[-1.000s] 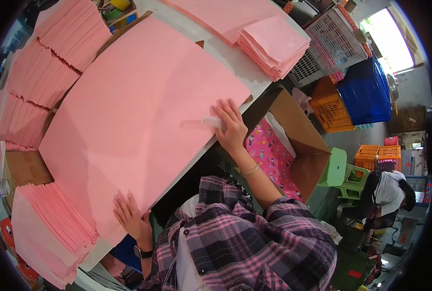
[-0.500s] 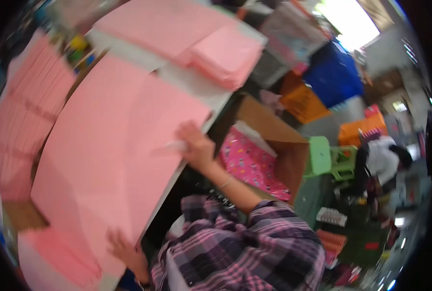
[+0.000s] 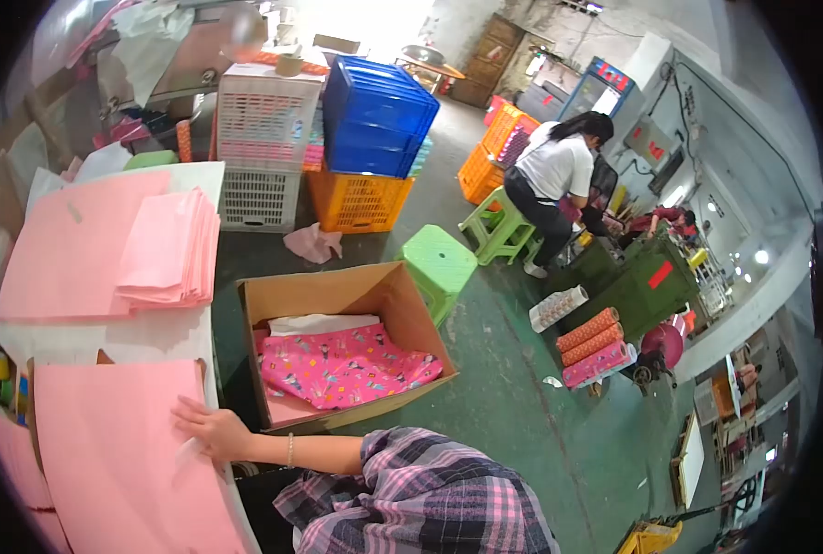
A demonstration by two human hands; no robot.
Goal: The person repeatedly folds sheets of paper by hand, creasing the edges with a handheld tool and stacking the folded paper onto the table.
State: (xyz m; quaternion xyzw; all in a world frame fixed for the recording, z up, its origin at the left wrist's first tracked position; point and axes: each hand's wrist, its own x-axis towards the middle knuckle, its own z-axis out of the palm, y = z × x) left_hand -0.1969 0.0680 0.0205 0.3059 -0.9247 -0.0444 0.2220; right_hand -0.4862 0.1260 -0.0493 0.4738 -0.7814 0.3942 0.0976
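Note:
My right hand (image 3: 213, 432) lies on a large pink sheet (image 3: 107, 443) near its right edge. Its fingers are stretched out flat, and something whitish shows at the thumb, too blurred to name. A light bracelet circles that wrist, below a plaid sleeve. The sheet rests on a white table (image 3: 70, 343). Further up the table are another broad pink sheet (image 3: 65, 245) and a smaller folded pink stack (image 3: 167, 249). My left hand is outside the view.
Right of the table stands an open cardboard box (image 3: 337, 277) holding pink printed material (image 3: 347, 365). Beyond it are green stools (image 3: 437, 263), blue crates (image 3: 374, 120), an orange crate (image 3: 360, 198) and printed rolls (image 3: 591, 337). A person in white (image 3: 559, 162) sits further back.
The view has swung right and up, bringing the box, crates and floor into fuller sight. My left hand has left the picture. My right hand still rests on the pink sheet.

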